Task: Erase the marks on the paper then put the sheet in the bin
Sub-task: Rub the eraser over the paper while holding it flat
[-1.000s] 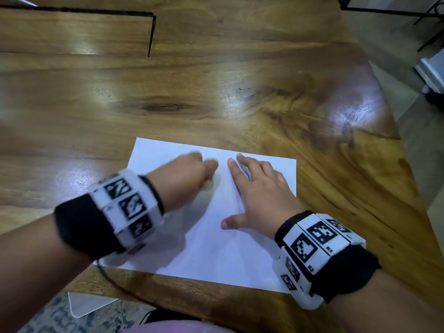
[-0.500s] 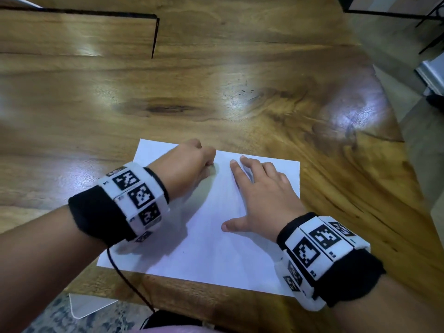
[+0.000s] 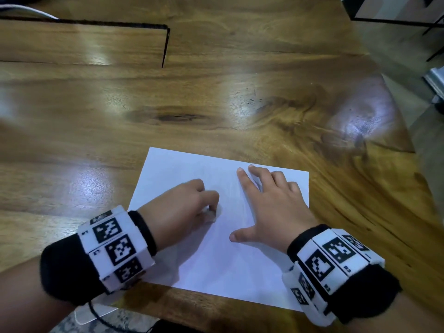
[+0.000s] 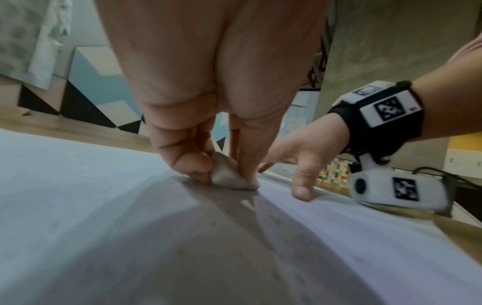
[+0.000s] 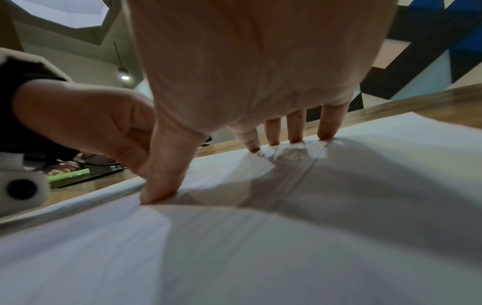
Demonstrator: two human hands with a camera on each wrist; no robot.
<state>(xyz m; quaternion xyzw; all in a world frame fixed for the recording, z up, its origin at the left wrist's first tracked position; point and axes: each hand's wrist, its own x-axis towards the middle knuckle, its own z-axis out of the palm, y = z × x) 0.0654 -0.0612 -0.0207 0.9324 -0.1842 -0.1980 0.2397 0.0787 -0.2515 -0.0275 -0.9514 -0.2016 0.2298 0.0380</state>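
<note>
While the sheet (image 3: 223,260) is being pinned flat on the table (image 3: 216,104) by the splayed right hand (image 3: 271,207), an eraser (image 4: 229,175) is being pinched against it by the left hand (image 3: 182,207) (erasing, seemingly); binning is being left for later.

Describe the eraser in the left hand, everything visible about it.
The eraser is a small, pale off-white lump with rounded, worn-looking corners, apparently soft rubber. The left hand pinches it between thumb and curled fingers, tilted so its lower edge presses on the white sheet of paper, just left of the right hand's thumb. Most of it is hidden by the fingers; no printing or sleeve shows.
</note>
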